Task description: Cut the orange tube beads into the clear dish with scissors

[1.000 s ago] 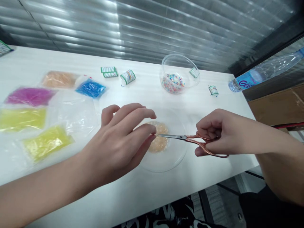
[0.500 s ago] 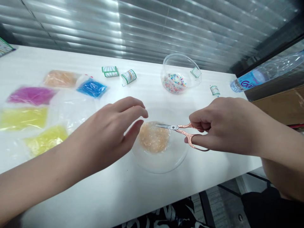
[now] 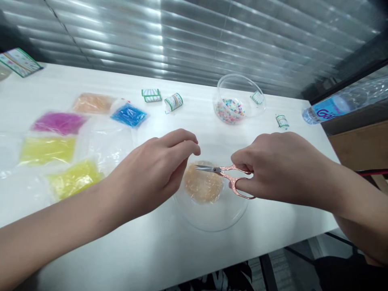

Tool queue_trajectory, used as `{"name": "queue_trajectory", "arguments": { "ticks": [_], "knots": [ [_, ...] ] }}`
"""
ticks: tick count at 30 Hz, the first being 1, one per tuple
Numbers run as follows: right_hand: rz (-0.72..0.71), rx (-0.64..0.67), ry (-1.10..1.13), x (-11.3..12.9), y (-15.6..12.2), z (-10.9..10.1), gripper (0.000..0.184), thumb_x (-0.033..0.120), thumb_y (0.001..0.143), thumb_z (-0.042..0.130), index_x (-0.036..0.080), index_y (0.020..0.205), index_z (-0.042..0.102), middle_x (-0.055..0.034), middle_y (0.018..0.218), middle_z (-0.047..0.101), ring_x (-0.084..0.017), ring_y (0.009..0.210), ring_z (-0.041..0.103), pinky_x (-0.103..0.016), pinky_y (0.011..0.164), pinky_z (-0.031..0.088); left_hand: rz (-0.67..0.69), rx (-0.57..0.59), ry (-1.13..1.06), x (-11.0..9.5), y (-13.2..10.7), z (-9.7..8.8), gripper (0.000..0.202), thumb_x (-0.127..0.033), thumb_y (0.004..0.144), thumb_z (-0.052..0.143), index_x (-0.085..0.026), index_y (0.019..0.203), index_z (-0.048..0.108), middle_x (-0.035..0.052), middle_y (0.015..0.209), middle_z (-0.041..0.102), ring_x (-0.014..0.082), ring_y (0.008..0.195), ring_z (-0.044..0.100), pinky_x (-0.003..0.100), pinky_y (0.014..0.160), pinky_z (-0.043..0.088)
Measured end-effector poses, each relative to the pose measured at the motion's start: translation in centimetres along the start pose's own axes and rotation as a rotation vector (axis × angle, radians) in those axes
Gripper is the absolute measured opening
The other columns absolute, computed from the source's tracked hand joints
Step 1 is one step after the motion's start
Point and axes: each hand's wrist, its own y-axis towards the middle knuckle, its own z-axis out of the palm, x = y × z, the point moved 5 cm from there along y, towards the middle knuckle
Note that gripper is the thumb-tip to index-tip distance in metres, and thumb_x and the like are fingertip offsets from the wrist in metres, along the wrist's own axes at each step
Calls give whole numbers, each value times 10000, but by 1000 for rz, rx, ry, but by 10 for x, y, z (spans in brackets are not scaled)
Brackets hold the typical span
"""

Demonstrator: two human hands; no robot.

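Observation:
My right hand point(image 3: 273, 169) grips a pair of scissors point(image 3: 226, 173) with rose-gold handles, its fingers through the loops. The blades point left and stand slightly apart over a clear bowl point(image 3: 212, 230). In that bowl lies a round heap of pale orange material point(image 3: 203, 188) with shiny clear bits on top. Close to the blade tips, above the bowl's left side, is my left hand point(image 3: 163, 169). Its fingers are bent and drawn together, the thumb mostly behind them. Whatever they pinch is hidden or too thin to make out.
Bags of yellow point(image 3: 48, 149), purple point(image 3: 59, 123), orange point(image 3: 93, 103) and blue point(image 3: 129, 114) material lie left. A clear bowl of coloured beads point(image 3: 229, 111) stands at the back. Small printed packets point(image 3: 174, 102) lie behind my hands. A plastic bottle point(image 3: 327, 109) lies right.
My left thumb has drawn in behind the fingers. The scissors have moved closer to the left fingers, and the blades look a little wider apart. The whole view has shifted slightly.

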Motion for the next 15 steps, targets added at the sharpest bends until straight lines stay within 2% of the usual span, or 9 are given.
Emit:
{"name": "queue_trajectory", "arguments": {
  "ticks": [8, 15],
  "knots": [
    [-28, -78, -14, 0, -1, 0, 246, 274, 634, 576, 230, 464, 404, 35, 394, 332, -111, 378, 155, -276, 390, 119, 0, 15, 5, 0, -2, 1, 268, -55, 877, 422, -143, 1062, 595, 71, 1152, 629, 225, 930, 695, 337, 717, 566],
    [-11, -91, -21, -3, 1, 1, 270, 285, 622, 609, 233, 453, 405, 39, 380, 314, -110, 381, 138, -273, 380, 114, -5, 31, -8, 1, -2, 2, 271, -68, 877, 432, -152, 1083, 586, 71, 1171, 618, 220, 915, 689, 353, 718, 561]
  ]
}}
